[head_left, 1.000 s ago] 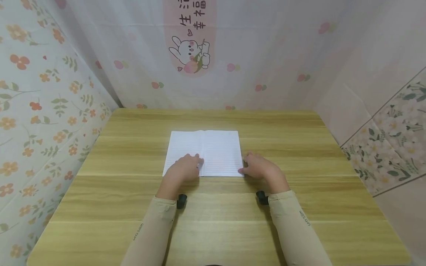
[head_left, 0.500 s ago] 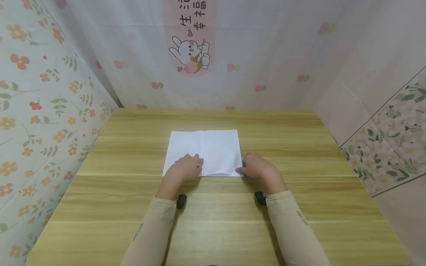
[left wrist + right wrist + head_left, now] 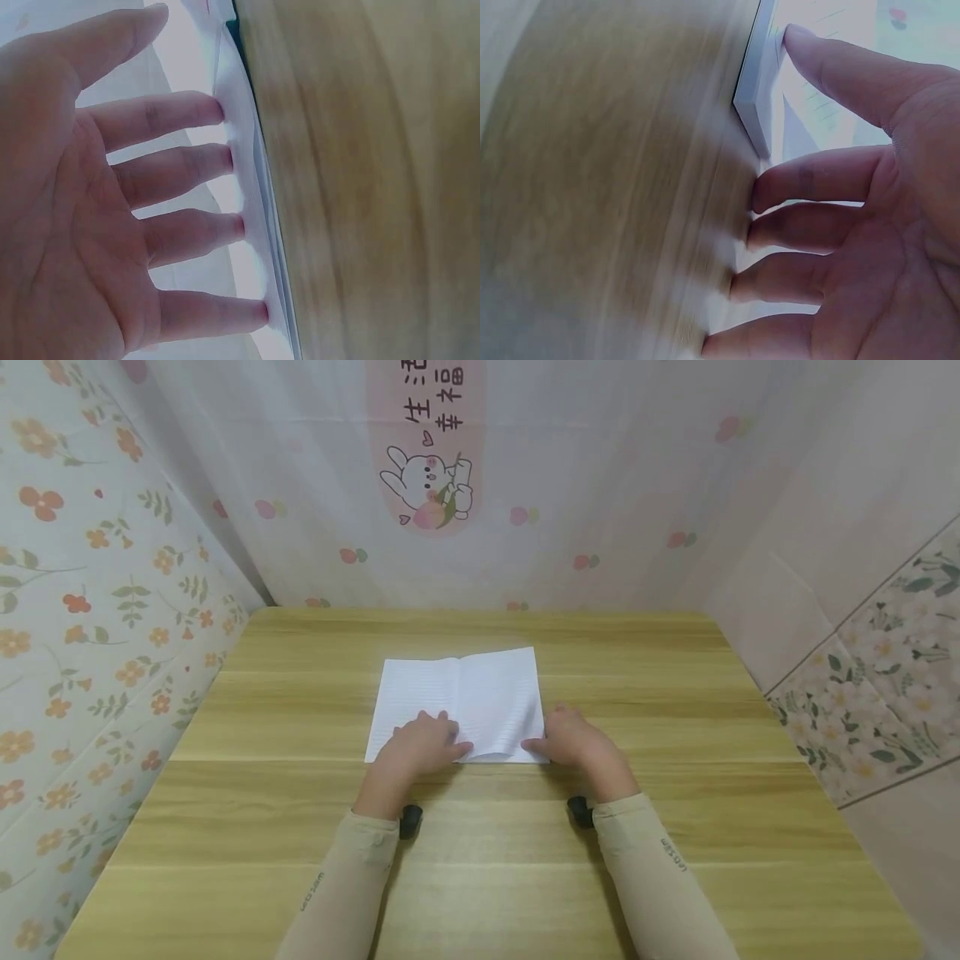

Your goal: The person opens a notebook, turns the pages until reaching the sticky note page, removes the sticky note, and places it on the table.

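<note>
A lined notebook (image 3: 491, 697) lies spread on the wooden table, its right page bowed up along the near edge. My left hand (image 3: 418, 747) rests on the left page by the centre fold, thumb out toward the right page. In the left wrist view, its spread, straight fingers (image 3: 187, 165) touch the paper. At the notebook's near right corner is my right hand (image 3: 577, 742). Its thumb (image 3: 840, 67) presses on the page in the right wrist view, while the other fingers (image 3: 802, 225) touch the table beside the notebook. Neither hand is curled round anything.
The wooden tabletop (image 3: 480, 860) extends around the notebook on all sides. A printed curtain (image 3: 600, 485) hangs behind its far edge, with a flowered cloth (image 3: 112, 652) at the left. Black wrist cameras (image 3: 581, 812) sit under the wrists.
My right thumb has slid left over the right page, which has gone from flat to bowed. My left thumb has reached out rightward past the fold. The left hand otherwise stays about in place.
</note>
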`<move>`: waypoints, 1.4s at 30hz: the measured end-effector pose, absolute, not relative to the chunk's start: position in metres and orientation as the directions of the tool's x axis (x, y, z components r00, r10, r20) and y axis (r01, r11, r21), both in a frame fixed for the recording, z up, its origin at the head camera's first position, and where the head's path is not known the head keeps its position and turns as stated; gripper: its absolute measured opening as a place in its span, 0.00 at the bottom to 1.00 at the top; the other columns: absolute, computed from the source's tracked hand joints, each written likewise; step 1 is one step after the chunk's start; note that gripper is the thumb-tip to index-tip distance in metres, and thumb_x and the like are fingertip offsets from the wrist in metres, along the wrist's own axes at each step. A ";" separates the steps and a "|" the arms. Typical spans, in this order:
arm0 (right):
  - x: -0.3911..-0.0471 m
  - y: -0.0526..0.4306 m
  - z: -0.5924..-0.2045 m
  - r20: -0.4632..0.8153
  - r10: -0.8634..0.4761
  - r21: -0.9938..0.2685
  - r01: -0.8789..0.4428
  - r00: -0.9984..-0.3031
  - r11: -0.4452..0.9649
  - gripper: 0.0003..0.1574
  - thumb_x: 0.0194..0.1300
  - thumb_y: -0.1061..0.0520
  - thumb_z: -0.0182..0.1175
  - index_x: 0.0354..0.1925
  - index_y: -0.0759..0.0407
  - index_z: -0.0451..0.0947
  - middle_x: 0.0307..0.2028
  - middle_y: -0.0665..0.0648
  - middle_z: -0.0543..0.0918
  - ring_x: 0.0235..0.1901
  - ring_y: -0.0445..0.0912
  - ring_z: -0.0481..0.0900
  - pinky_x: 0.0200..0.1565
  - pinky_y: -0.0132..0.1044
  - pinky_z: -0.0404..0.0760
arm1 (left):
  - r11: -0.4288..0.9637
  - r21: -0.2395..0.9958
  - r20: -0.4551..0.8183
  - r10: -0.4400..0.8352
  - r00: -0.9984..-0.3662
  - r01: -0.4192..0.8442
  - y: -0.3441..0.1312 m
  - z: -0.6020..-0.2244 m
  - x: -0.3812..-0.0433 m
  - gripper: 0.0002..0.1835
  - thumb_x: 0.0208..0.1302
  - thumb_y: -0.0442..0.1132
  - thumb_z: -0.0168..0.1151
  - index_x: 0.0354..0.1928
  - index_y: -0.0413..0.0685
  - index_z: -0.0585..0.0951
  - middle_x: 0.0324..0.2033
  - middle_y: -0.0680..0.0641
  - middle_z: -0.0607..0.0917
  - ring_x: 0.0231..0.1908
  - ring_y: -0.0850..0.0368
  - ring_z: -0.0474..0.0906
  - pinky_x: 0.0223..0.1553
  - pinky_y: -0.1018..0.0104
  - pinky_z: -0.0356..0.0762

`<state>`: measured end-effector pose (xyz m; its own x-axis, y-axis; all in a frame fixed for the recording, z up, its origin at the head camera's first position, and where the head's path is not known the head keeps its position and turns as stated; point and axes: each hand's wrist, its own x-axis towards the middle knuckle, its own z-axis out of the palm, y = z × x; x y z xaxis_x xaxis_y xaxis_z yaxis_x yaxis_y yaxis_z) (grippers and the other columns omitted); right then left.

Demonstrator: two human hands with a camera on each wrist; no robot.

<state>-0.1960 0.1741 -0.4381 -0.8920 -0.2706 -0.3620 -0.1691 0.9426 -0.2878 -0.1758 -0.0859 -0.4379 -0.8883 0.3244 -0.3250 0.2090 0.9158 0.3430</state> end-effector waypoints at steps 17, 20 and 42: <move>-0.198 0.173 -0.437 -0.362 -0.303 -0.263 -0.215 -0.881 0.940 0.38 0.80 0.40 0.57 0.49 0.80 0.83 0.70 0.84 0.70 0.72 0.80 0.66 0.74 0.71 0.68 | 0.927 0.285 -0.251 0.318 -0.914 0.244 -0.070 -0.446 -0.169 0.26 0.82 0.54 0.51 0.59 0.36 0.79 0.59 0.33 0.81 0.64 0.34 0.75 0.68 0.30 0.72; -0.197 0.174 -0.437 -0.351 -0.332 -0.287 -0.236 -0.876 0.928 0.32 0.81 0.45 0.57 0.39 0.76 0.84 0.69 0.85 0.70 0.74 0.79 0.65 0.76 0.73 0.61 | 0.904 0.362 -0.237 0.326 -0.915 0.228 -0.077 -0.445 -0.172 0.21 0.81 0.46 0.49 0.61 0.35 0.77 0.52 0.35 0.83 0.53 0.40 0.80 0.58 0.39 0.81; -0.194 0.174 -0.435 -0.370 -0.310 -0.286 -0.209 -0.876 0.935 0.32 0.80 0.47 0.59 0.51 0.80 0.82 0.69 0.83 0.70 0.74 0.78 0.65 0.77 0.70 0.61 | 0.952 0.230 -0.287 0.263 -0.921 0.200 -0.087 -0.445 -0.153 0.36 0.74 0.31 0.55 0.82 0.56 0.65 0.84 0.44 0.61 0.84 0.34 0.54 0.76 0.19 0.50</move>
